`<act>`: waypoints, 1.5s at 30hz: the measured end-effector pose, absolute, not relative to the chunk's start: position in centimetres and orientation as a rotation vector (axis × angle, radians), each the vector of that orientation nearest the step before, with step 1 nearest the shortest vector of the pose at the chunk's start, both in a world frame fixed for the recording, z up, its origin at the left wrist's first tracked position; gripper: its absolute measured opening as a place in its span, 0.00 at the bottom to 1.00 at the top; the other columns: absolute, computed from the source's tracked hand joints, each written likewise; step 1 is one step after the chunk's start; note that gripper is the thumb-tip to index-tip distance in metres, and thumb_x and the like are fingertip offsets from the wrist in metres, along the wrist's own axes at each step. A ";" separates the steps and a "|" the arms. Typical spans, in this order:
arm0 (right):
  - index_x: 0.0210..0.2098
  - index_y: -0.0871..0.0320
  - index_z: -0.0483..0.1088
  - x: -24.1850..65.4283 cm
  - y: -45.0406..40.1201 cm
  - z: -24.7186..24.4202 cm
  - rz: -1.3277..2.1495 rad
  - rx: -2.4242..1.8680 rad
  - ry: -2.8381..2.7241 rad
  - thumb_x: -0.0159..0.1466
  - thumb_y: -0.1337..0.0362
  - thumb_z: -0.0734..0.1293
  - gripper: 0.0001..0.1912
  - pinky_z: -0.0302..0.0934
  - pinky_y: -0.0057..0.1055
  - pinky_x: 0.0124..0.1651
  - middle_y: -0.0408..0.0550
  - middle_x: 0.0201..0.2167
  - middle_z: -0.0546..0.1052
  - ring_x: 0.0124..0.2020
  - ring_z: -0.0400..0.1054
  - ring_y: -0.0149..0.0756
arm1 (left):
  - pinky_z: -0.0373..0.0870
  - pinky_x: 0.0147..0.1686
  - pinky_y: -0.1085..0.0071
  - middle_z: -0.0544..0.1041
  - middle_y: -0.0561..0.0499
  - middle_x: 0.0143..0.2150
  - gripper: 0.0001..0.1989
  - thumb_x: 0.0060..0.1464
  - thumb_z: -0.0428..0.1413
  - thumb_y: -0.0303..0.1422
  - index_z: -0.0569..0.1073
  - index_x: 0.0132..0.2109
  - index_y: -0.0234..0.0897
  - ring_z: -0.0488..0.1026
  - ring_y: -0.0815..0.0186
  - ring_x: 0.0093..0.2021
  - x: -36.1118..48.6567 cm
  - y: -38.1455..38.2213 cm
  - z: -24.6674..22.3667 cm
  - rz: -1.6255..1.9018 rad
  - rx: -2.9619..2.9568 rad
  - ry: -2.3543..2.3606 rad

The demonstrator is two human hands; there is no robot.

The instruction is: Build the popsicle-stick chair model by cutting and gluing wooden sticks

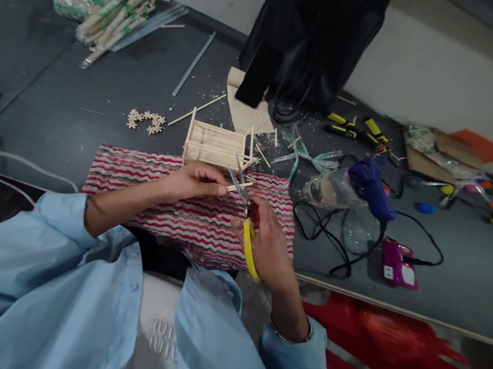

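Pinched in my left hand (199, 184) is a short thin wooden stick (242, 186) that points to the right. My right hand (269, 239) grips yellow-handled scissors (247, 245); their blades are parted around the stick. Both hands are over a red-and-white wavy-striped cloth (134, 174) at the table's near edge. Just beyond them stands a small frame built of wooden sticks (215, 144), with upright posts at its corners. A longer stick (197, 109) lies to its left.
Small wooden flower-like pieces (146, 121) lie left. Farther back are bundled sticks (112, 27), a phone (260, 75) and a black bag (330, 34). On the right are pliers (343, 125), a blue glue gun (372, 188) with a loose cord, and a purple box (399, 262).
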State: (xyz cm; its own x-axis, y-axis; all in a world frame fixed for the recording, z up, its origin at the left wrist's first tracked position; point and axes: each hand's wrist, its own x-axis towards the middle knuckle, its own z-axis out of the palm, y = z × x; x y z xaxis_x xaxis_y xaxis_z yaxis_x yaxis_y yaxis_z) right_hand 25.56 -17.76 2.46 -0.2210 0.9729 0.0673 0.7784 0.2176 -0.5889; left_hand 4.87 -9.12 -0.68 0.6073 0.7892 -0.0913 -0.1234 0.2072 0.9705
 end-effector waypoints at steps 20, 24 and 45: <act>0.44 0.54 0.64 25.4 -17.0 2.8 0.599 -1.716 -2.198 0.60 0.73 0.57 0.15 0.61 0.34 0.38 0.50 0.35 0.74 0.35 0.69 0.41 | 0.67 0.33 0.74 0.76 0.49 0.28 0.18 0.50 0.63 0.45 0.79 0.32 0.30 0.69 0.69 0.29 4.7 -9.1 -1.0 0.733 1.388 0.681; 0.45 0.54 0.63 25.5 -17.1 2.4 0.570 -1.709 -2.212 0.59 0.74 0.57 0.16 0.61 0.34 0.37 0.50 0.35 0.74 0.35 0.69 0.42 | 0.67 0.33 0.74 0.76 0.49 0.28 0.19 0.50 0.63 0.45 0.80 0.33 0.30 0.68 0.69 0.30 4.8 -9.1 -0.8 0.737 1.385 0.667; 0.52 0.55 0.63 25.1 -17.3 4.6 0.671 -1.701 -2.240 0.62 0.71 0.58 0.19 0.62 0.34 0.37 0.50 0.36 0.77 0.33 0.69 0.41 | 0.63 0.29 0.75 0.74 0.51 0.26 0.18 0.47 0.65 0.44 0.80 0.32 0.30 0.65 0.71 0.27 4.7 -9.2 -0.5 0.699 1.275 0.696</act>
